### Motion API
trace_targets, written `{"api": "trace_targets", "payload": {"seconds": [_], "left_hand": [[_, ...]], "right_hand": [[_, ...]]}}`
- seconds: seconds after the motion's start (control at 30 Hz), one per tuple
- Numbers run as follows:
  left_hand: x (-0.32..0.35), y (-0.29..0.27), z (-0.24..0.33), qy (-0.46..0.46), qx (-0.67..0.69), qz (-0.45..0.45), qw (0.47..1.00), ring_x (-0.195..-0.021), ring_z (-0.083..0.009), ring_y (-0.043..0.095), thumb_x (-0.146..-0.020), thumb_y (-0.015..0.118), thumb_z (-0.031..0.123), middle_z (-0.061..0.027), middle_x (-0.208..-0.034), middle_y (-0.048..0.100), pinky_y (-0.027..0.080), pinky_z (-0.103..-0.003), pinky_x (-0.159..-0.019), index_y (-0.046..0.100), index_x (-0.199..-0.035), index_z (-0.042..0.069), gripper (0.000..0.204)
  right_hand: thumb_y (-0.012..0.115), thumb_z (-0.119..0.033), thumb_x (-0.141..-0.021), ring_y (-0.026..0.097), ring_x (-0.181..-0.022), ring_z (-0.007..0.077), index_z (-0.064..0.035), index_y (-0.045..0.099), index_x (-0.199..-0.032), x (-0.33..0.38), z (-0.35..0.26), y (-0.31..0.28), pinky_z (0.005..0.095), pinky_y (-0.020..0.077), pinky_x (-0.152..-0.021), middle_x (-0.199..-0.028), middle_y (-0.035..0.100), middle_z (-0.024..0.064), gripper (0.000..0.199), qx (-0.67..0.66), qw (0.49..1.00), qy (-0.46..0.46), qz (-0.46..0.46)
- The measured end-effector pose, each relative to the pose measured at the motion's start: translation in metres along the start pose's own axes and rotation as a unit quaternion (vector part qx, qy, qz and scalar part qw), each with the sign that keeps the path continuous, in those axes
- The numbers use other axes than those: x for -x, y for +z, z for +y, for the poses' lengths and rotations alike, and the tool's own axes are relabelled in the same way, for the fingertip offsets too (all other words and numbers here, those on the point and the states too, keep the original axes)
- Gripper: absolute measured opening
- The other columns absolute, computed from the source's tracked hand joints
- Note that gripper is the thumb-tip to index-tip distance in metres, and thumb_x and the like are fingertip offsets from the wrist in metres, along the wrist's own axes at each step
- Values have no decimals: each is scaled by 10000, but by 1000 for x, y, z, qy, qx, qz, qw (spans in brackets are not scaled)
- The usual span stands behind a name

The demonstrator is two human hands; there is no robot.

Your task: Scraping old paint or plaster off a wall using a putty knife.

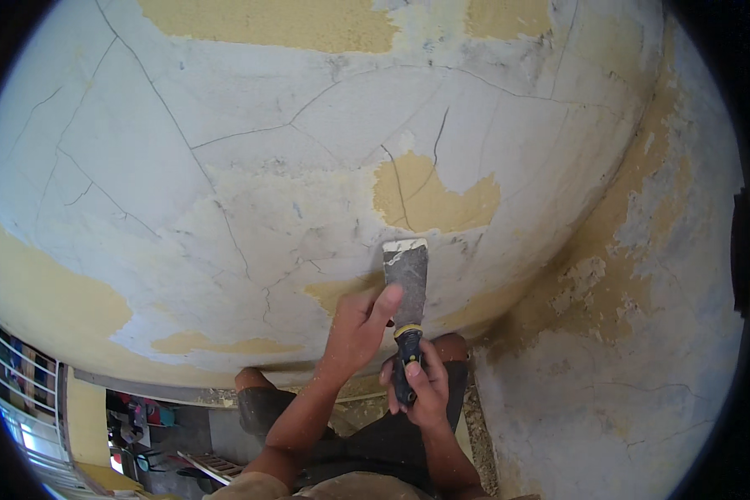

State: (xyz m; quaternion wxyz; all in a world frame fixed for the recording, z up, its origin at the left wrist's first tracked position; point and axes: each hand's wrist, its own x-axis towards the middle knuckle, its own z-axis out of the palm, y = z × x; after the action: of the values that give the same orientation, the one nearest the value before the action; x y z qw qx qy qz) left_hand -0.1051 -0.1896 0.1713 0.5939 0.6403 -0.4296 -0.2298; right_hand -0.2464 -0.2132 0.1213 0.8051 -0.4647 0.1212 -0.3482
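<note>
Cracked white-painted wall (250,125): yellow patches bared, most paint remains. Right hand (421,383) grips flat metal scraper (406,271); left hand (362,321) presses its blade.

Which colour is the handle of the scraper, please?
The scraper handle is black with a yellow band at its top, seen in the head view.

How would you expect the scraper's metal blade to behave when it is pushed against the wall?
The scraper blade looks thin and flat, so it probably flexes slightly. The left hand presses fingers on its face, suggesting it needs stiffening. The right hand wraps the handle, likely a secure grip.
</note>
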Motion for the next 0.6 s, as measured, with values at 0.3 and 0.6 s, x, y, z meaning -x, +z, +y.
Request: {"api": "trace_targets", "payload": {"seconds": [0.3,0.6], "left_hand": [[-7,-4,36,-19,45,59,997,-564,-80,563,-957,402,357,-97,-677,655,451,-220,-509,630,-959,-39,457],[-12,-3,41,9,60,83,995,-568,-64,568,-961,382,382,-59,-654,658,464,-232,-527,653,-850,-16,494]], "right_hand": [[484,-295,-908,402,-362,110,53,433,-1124,-2,-2,34,212,347,-337,-650,523,117,413,-81,994,68,-24],[499,-251,-901,419,-377,95,54,466,-1056,-13,-6,32,201,335,-343,-637,532,103,344,-42,998,35,-2]]}}
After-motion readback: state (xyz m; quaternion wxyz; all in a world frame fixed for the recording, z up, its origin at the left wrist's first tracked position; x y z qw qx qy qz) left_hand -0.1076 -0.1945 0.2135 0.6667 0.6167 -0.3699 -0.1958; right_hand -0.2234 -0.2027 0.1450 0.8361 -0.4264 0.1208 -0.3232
